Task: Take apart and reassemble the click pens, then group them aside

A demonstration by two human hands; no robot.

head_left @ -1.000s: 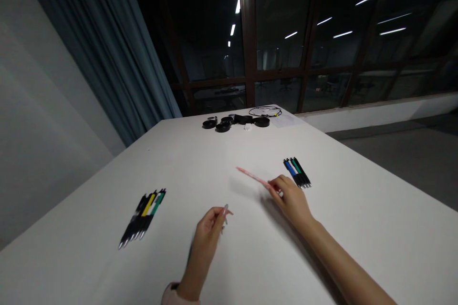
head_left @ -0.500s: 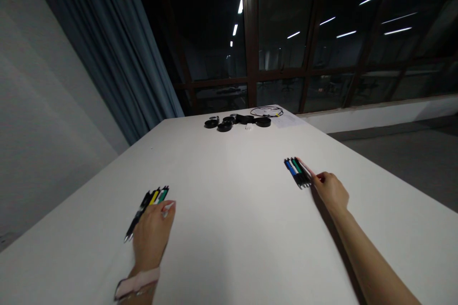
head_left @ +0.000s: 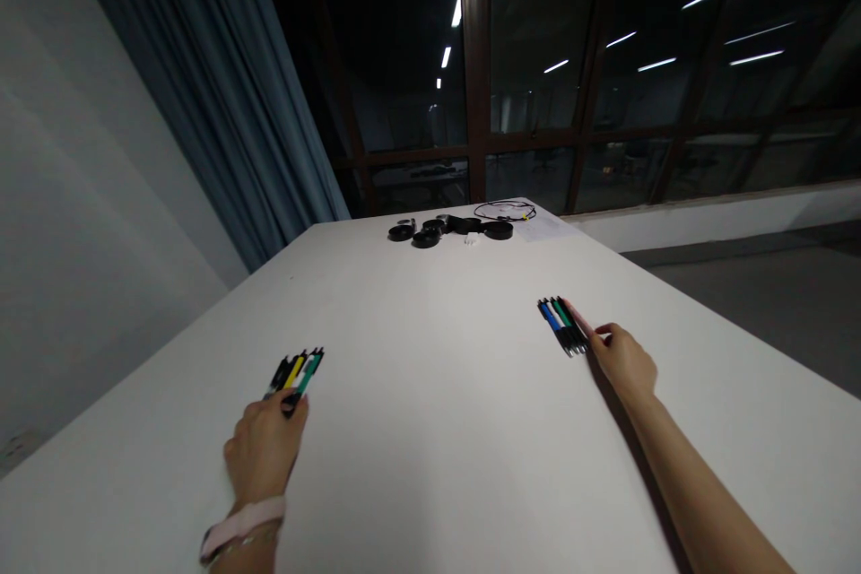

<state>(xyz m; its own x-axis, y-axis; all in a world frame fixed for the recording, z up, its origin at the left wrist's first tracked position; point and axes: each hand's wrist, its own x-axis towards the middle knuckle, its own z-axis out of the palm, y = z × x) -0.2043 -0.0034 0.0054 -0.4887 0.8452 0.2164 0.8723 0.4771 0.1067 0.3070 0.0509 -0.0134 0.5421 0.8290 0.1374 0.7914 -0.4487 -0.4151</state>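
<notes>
On the left of the white table, a row of pens lies side by side, with a black pen [head_left: 279,374], a yellow pen [head_left: 294,371] and a green-and-white pen [head_left: 309,373] among them. My left hand [head_left: 265,446] is closed at their near ends, thumb and index finger pinching the dark grip of the green pen; its palm side is hidden. To the right, my right hand [head_left: 625,365] pinches the near end of a pink pen [head_left: 577,317]. That pen lies along the edge of another row, which includes a blue pen [head_left: 550,317] and a green pen [head_left: 563,313].
Several round black items [head_left: 426,238] sit at the table's far end with a small white piece [head_left: 472,239]. Beside them are a coiled black cable [head_left: 504,211] and a sheet of paper [head_left: 548,229]. A blue curtain [head_left: 221,90] hangs at the left, before dark windows.
My left hand has drawn back toward me and left, from over the pens to their near ends, uncovering more of the green pen. My right hand stays at the pink pen.
</notes>
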